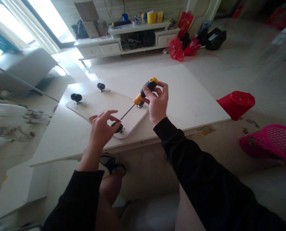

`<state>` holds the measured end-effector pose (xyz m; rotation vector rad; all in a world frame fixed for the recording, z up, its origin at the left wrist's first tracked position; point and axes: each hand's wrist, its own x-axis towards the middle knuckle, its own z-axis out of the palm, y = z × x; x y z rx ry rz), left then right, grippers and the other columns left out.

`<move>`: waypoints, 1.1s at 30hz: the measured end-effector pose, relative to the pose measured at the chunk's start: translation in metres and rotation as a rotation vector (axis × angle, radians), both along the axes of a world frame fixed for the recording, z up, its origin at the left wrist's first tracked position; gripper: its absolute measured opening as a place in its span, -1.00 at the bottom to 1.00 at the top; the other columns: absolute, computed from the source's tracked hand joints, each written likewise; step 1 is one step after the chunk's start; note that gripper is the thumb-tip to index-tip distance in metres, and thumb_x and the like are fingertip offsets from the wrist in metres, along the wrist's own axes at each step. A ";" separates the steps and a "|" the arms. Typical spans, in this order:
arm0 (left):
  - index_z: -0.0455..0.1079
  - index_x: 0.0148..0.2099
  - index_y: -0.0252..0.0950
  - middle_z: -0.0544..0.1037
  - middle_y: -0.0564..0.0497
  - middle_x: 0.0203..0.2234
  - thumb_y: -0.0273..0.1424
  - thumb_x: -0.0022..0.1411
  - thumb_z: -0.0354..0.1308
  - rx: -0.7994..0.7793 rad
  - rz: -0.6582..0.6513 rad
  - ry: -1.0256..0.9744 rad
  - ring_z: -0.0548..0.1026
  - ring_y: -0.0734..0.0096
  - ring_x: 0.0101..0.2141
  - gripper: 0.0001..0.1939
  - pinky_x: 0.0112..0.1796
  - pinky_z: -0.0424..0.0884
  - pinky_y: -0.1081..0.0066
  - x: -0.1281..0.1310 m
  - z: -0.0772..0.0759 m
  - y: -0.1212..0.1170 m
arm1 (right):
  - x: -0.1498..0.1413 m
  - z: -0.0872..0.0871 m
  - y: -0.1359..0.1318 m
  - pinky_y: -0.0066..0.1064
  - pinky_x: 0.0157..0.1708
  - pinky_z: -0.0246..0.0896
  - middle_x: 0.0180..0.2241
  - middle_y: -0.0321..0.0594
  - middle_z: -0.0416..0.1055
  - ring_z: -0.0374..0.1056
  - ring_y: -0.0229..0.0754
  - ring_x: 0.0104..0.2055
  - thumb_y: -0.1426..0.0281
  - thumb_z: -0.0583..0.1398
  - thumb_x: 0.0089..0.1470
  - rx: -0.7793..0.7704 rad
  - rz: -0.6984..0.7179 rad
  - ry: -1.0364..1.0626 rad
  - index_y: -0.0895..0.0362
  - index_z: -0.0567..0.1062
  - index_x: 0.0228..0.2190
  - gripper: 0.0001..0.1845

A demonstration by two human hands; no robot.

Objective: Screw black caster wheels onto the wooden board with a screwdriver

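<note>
My right hand (158, 102) grips a yellow-and-black screwdriver (147, 89) by its handle, with the metal shaft slanting down to the left. At the tip, the thumb and forefinger of my left hand (101, 130) come together in a pinch, the other fingers spread. Whatever is between them is too small to make out. Just below the tip sits a black caster (117, 127) at the near corner of a pale board (92, 104). The board also carries a caster (76, 97) at the left, a caster (101, 86) at the back, and one partly hidden behind the screwdriver.
The board lies on a large white tabletop (181, 93). On the floor to the right are a red plastic container (236, 104) and a pink perforated basket (270, 142). A white TV cabinet (99, 48) and red bags (176, 49) stand beyond; a white box (25, 183) is at lower left.
</note>
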<state>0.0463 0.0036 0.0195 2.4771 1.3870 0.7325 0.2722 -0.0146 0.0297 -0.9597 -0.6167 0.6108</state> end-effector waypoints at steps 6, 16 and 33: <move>0.48 0.12 -0.05 0.73 0.07 -0.25 -0.30 0.26 0.28 0.007 0.000 -0.005 0.62 0.12 -0.17 -0.62 0.20 0.17 0.05 0.000 0.000 -0.001 | 0.002 -0.003 0.001 -0.30 -0.27 0.59 -0.18 -0.36 0.41 0.53 -0.24 -0.16 0.15 0.36 0.12 0.005 0.022 -0.054 -0.08 0.21 -0.04 -0.48; 0.47 0.13 -0.04 0.73 0.08 -0.23 -0.30 0.26 0.28 0.000 -0.010 0.008 0.62 0.12 -0.16 -0.62 0.20 0.17 0.05 0.001 0.001 -0.001 | -0.002 0.004 -0.003 -0.32 -0.28 0.58 -0.21 -0.39 0.41 0.53 -0.27 -0.20 0.21 0.39 0.07 0.001 0.017 0.000 -0.06 0.23 -0.07 -0.48; 0.48 0.12 -0.07 0.72 0.08 -0.28 -0.32 0.24 0.29 0.021 -0.010 0.005 0.63 0.12 -0.18 -0.61 0.16 0.20 0.05 0.002 -0.001 0.000 | -0.006 0.011 -0.008 -0.29 -0.27 0.56 -0.23 -0.38 0.39 0.49 -0.24 -0.20 0.09 0.44 -0.04 -0.053 0.059 0.011 -0.07 0.26 -0.10 -0.39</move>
